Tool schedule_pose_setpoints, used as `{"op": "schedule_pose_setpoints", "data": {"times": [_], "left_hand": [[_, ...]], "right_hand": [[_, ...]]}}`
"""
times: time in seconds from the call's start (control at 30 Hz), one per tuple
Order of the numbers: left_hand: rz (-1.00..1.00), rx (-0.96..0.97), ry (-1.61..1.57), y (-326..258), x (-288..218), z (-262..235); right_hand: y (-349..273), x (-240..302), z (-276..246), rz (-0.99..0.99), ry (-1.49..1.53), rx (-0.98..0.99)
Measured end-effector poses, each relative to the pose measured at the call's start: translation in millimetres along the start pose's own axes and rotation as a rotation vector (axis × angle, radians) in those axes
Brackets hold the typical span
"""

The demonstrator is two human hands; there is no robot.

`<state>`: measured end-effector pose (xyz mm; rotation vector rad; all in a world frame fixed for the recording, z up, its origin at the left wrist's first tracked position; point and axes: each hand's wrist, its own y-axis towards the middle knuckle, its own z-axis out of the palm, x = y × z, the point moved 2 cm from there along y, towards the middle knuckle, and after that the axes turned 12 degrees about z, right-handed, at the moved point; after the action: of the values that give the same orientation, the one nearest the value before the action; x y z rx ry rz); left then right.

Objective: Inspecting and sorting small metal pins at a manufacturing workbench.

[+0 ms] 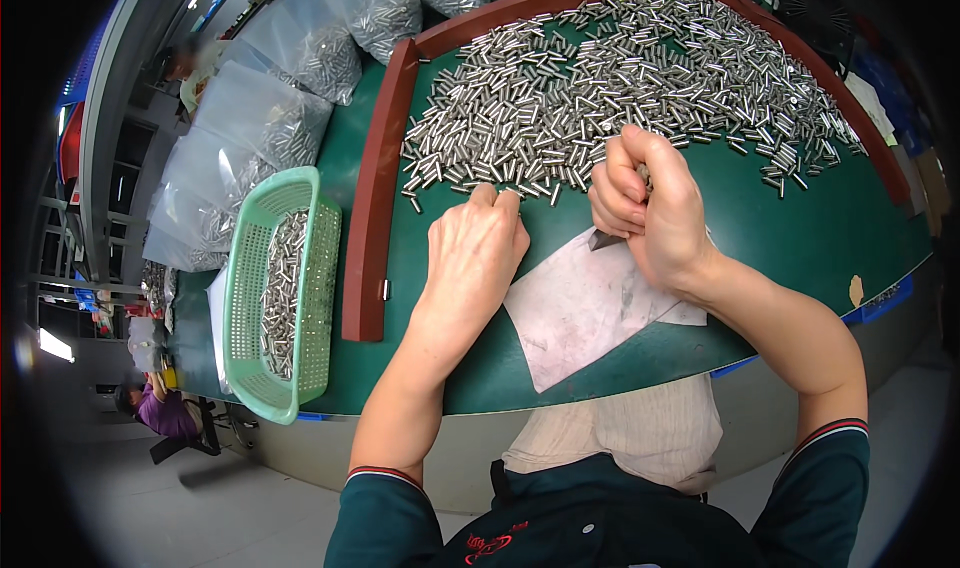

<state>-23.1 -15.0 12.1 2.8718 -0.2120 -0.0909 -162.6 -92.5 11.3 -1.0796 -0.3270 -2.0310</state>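
Curled tight, the right hand [655,203] holds something dark [604,239]; what the left hand [474,243] grips is hidden. Many metal pins [540,108] lie on the table [790,243], fewer in the green basket [319,318]: much seems undone.

- No word, number or brand can be read with certainty.
- On the dark green short-sleeved cloth shirt [620,513] with red-and-white striped cuffs, a curving red emblem [488,546] stands on the chest, close to the lower edge of the view; its shape is too small to identify.
- Just above and to the right of the emblem, on the same shirt, sit tiny red marks [517,527], possibly lettering, too small to make out.
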Motion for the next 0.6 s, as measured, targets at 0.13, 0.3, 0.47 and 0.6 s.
{"op": "schedule_pose_setpoints", "data": {"times": [0.13,0.3,0.47,0.6], "left_hand": [[0.021,-0.018,-0.033,0,3,1],[0.183,-0.305,-0.469,9,-1,-4],[0.155,-0.430,-0.716,9,-7,-5],[0.090,-0.473,-0.895,8,-3,7]], "right_hand": [[0,0,-1,0.001,-0.007,0.001],[1,0,1,0.003,-0.001,0.010],[0,1,1,0.005,0.004,0.000],[0,2,2,0.032,-0.004,-0.020]]}}
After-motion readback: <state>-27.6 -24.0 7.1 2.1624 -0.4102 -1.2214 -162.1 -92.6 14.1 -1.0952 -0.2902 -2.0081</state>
